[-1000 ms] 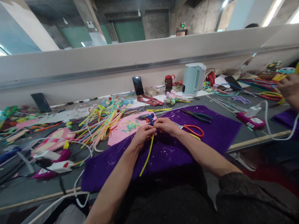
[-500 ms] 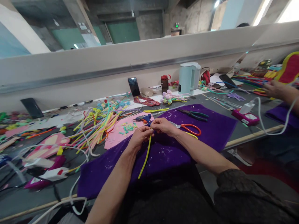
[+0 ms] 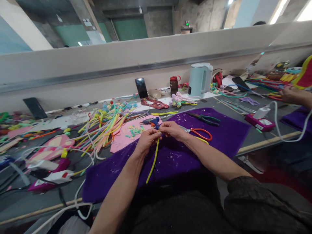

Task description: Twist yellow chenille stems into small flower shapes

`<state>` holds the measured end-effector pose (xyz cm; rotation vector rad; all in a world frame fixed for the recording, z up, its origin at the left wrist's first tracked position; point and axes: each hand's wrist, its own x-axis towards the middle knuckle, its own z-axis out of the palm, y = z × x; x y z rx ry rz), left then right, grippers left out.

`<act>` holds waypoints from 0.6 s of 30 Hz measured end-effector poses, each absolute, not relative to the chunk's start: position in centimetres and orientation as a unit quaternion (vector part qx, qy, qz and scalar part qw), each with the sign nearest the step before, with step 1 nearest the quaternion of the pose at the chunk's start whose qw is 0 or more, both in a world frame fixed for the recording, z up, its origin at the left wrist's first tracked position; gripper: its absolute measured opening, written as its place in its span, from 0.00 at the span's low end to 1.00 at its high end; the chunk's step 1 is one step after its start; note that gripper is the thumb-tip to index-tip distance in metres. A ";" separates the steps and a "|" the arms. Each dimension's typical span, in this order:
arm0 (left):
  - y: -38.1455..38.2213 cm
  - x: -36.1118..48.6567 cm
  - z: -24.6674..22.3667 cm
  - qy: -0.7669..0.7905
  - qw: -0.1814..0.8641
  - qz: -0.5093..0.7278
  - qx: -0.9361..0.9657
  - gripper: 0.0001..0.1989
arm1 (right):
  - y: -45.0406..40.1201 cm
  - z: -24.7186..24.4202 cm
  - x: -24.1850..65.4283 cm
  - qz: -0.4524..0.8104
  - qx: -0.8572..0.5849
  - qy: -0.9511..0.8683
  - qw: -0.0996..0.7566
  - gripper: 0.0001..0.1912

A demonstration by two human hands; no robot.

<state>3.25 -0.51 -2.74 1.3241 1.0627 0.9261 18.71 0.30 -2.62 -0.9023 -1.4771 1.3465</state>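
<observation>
My left hand [image 3: 149,139] pinches the upper end of a yellow-green fuzzy stem [image 3: 153,165], whose free length hangs down over the purple cloth [image 3: 170,162]. Fingertips of my right hand [image 3: 170,129] meet it at the same end; what they pinch is too small to tell. Just behind the hands lies a blue glue gun [image 3: 155,122] on a pink sheet [image 3: 119,139] with small green and yellow bits [image 3: 135,130]. Red-handled scissors [image 3: 201,133] rest right of my right hand, and dark green pliers [image 3: 204,118] lie behind them.
Colourful stems [image 3: 97,133] pile up on the left, near a power strip [image 3: 52,178] with cables. Along the wall stand a phone [image 3: 141,87], a brown bottle [image 3: 174,85] and a kettle [image 3: 198,79]. Another person's hand [image 3: 293,96] is at the far right.
The camera view has shifted slightly. Both hands stay together at the top of the stem, with only small finger movement.
</observation>
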 end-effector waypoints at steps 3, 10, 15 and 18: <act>-0.5 3.2 -2.8 0.451 0.573 0.395 0.559 0.14 | 0.3 -2.8 18.5 0.568 -0.364 -0.571 0.467 0.11; -0.5 3.2 -2.9 0.444 0.581 0.403 0.550 0.13 | 0.5 -3.5 18.1 0.596 -0.342 -0.549 0.476 0.12; -0.4 2.9 -2.8 0.439 0.620 0.392 0.519 0.13 | 0.5 -3.2 18.1 0.590 -0.360 -0.551 0.469 0.13; -0.2 2.7 -2.7 0.428 0.656 0.398 0.477 0.13 | 0.3 -3.1 18.1 0.562 -0.380 -0.561 0.474 0.16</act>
